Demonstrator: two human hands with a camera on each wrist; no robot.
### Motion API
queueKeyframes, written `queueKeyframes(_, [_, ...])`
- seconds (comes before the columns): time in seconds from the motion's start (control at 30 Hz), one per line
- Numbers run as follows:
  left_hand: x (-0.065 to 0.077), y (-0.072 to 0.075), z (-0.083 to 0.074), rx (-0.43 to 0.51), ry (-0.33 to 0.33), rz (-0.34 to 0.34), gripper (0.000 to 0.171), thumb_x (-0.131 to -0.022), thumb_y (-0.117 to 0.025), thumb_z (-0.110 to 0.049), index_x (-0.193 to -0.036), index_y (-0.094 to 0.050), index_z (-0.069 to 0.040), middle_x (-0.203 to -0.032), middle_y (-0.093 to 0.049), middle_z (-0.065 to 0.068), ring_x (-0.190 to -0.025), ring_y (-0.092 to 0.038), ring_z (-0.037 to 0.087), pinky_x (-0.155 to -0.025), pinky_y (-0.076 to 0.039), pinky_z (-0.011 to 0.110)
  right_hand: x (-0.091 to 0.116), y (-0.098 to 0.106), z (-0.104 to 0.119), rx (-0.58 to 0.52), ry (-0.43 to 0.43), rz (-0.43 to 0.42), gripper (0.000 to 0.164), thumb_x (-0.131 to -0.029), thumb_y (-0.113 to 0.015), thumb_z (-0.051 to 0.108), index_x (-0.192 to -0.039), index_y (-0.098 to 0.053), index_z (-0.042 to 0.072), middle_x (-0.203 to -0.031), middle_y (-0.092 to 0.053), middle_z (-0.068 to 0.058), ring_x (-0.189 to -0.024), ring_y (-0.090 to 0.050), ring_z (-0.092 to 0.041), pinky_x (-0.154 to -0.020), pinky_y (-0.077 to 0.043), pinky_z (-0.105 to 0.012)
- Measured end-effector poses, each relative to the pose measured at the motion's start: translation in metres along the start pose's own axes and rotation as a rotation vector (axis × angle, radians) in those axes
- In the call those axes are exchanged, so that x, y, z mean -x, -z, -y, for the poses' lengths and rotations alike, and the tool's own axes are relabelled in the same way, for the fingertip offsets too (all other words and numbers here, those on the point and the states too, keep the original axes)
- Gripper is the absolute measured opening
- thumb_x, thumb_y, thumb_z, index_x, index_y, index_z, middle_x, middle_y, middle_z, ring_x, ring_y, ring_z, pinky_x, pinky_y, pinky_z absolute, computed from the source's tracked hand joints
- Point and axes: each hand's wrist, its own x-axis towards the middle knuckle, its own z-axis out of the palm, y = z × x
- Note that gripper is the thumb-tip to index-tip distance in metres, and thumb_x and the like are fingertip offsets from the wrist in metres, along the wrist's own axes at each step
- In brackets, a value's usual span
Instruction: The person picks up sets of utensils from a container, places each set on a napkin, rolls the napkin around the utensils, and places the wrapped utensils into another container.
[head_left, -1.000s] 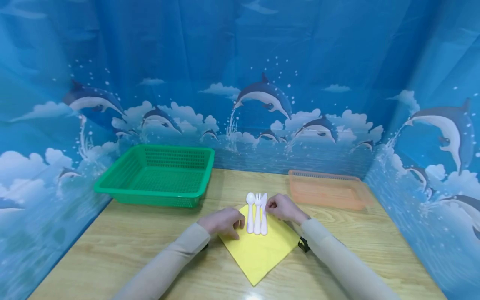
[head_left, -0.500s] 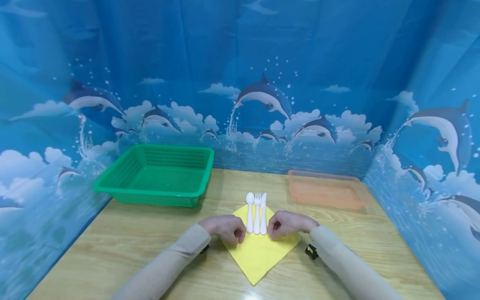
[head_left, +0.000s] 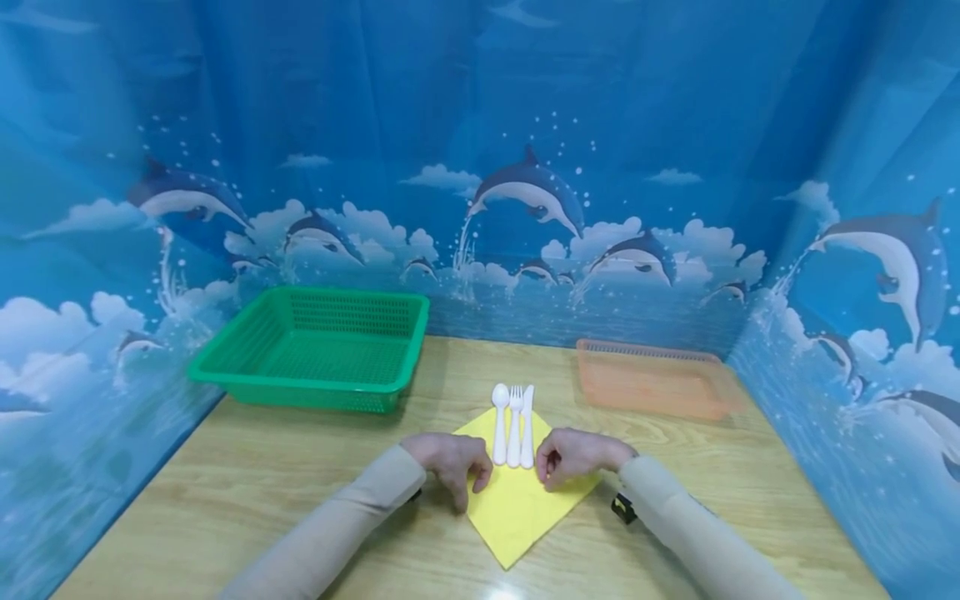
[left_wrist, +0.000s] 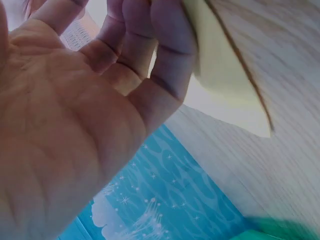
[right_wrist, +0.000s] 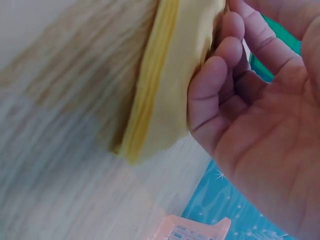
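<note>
Yellow napkin (head_left: 517, 512) on table (head_left: 300, 483), one corner nearest. Left hand (head_left: 452, 463) at its left side, loosely bent, thumb apart; right hand (head_left: 576, 454) at its right, curled — grip cannot be told. Between them: spoon (head_left: 499, 429), fork (head_left: 514, 432), knife (head_left: 527, 432). Beyond — green basket (head_left: 315, 394) left, orange basket (head_left: 652, 403) right.

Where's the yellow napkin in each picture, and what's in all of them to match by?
Head: the napkin lies low near the middle, partly under the white spoon, fork and knife, between the left hand and right hand.
Left wrist: the napkin is at upper right, beside the left hand, one corner pointing down.
Right wrist: the napkin is at top middle, left of the right hand, its layered edge showing.
Shared landmark: the blue curtain.
</note>
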Motion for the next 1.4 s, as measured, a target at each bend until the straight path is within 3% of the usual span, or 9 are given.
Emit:
queueKeyframes(0.17, [-0.003, 0.004, 0.001, 0.023, 0.037, -0.014, 0.022, -0.070, -0.079, -0.001, -0.068, -0.065, -0.018, -0.062, -0.048, -0.012, -0.061, -0.043, 0.002, -0.055, -0.035, 0.016, -0.001, 0.002, 0.001, 0.034, 0.001, -0.005, 0.016, -0.078, -0.075, 0.001, -0.078, -0.070, 0.016, -0.075, -0.062, 0.007, -0.069, -0.054, -0.005, -0.063, -0.046, -0.017])
queueKeyframes(0.37, [-0.001, 0.005, 0.010, 0.085, -0.036, -0.024, 0.017, -0.074, -0.074, -0.001, -0.070, -0.065, -0.016, -0.065, -0.049, -0.012, -0.061, -0.044, 0.000, -0.056, -0.036, 0.015, -0.001, 0.004, 0.001, 0.016, 0.045, 0.027, 0.020, -0.078, -0.072, -0.004, -0.083, -0.070, 0.015, -0.075, -0.056, 0.005, -0.069, -0.050, -0.005, -0.063, -0.043, -0.016])
queueKeyframes(0.5, [0.000, 0.006, 0.013, 0.118, -0.027, -0.017, 0.017, -0.077, -0.074, -0.004, -0.071, -0.063, -0.017, -0.069, -0.050, -0.013, -0.065, -0.046, 0.000, -0.059, -0.037, 0.015, -0.001, 0.004, 0.002, 0.019, 0.075, 0.034, 0.019, -0.079, -0.071, -0.004, -0.087, -0.070, 0.014, -0.077, -0.058, 0.005, -0.071, -0.050, -0.004, -0.066, -0.045, -0.016])
queueKeyframes(0.63, [0.001, 0.005, 0.016, 0.185, -0.008, 0.002, 0.017, -0.080, -0.073, -0.007, -0.073, -0.061, -0.017, -0.071, -0.052, -0.012, -0.068, -0.048, 0.001, -0.063, -0.039, 0.015, 0.003, 0.003, 0.003, 0.039, 0.093, 0.021, 0.009, -0.088, -0.070, 0.011, -0.096, -0.073, 0.013, -0.087, -0.066, 0.009, -0.080, -0.057, -0.001, -0.075, -0.050, -0.018])
queueKeyframes(0.77, [0.001, 0.004, 0.023, 0.286, -0.006, 0.003, 0.015, -0.084, -0.071, -0.006, -0.076, -0.061, -0.014, -0.072, -0.053, -0.010, -0.068, -0.048, 0.002, -0.062, -0.041, 0.015, 0.009, 0.003, 0.003, 0.008, 0.047, 0.011, 0.029, -0.097, -0.060, 0.038, -0.110, -0.073, 0.016, -0.103, -0.072, 0.008, -0.096, -0.065, -0.006, -0.089, -0.053, -0.027])
queueKeyframes(0.93, [0.000, 0.008, 0.031, 0.413, -0.006, -0.007, 0.012, -0.088, -0.066, -0.003, -0.081, -0.058, -0.009, -0.073, -0.051, -0.006, -0.065, -0.047, 0.005, -0.054, -0.041, 0.016, 0.016, 0.008, 0.004, -0.024, -0.059, 0.023, 0.047, -0.091, -0.060, 0.055, -0.122, -0.067, 0.019, -0.114, -0.067, 0.008, -0.107, -0.061, -0.013, -0.093, -0.050, -0.040])
queueKeyframes(1.17, [0.000, 0.011, 0.036, 0.523, 0.006, -0.022, 0.011, -0.093, -0.062, -0.004, -0.087, -0.054, -0.008, -0.074, -0.047, -0.003, -0.064, -0.045, 0.011, -0.054, -0.039, 0.019, 0.017, 0.005, 0.005, 0.018, -0.038, -0.027, 0.035, -0.087, -0.071, 0.040, -0.075, -0.051, 0.015, -0.072, -0.044, 0.007, -0.063, -0.042, -0.008, -0.059, -0.040, -0.023])
queueKeyframes(1.3, [0.002, 0.011, 0.035, 0.493, 0.022, -0.037, 0.020, -0.087, -0.073, -0.014, -0.099, -0.057, -0.011, -0.083, -0.056, -0.003, -0.073, -0.052, 0.009, -0.061, -0.045, 0.021, 0.016, 0.003, 0.006, 0.019, -0.064, -0.087, 0.029, -0.093, -0.064, 0.037, -0.076, -0.053, 0.018, -0.071, -0.046, 0.006, -0.058, -0.040, -0.007, -0.057, -0.042, -0.024])
queueKeyframes(1.4, [0.003, 0.012, 0.031, 0.388, 0.028, -0.064, 0.033, -0.082, -0.079, -0.024, -0.106, -0.059, -0.015, -0.088, -0.061, -0.005, -0.080, -0.055, 0.007, -0.068, -0.048, 0.021, 0.014, 0.003, 0.005, 0.014, -0.063, -0.108, 0.025, -0.095, -0.062, 0.037, -0.081, -0.061, 0.016, -0.076, -0.052, 0.004, -0.061, -0.044, -0.008, -0.061, -0.044, -0.026])
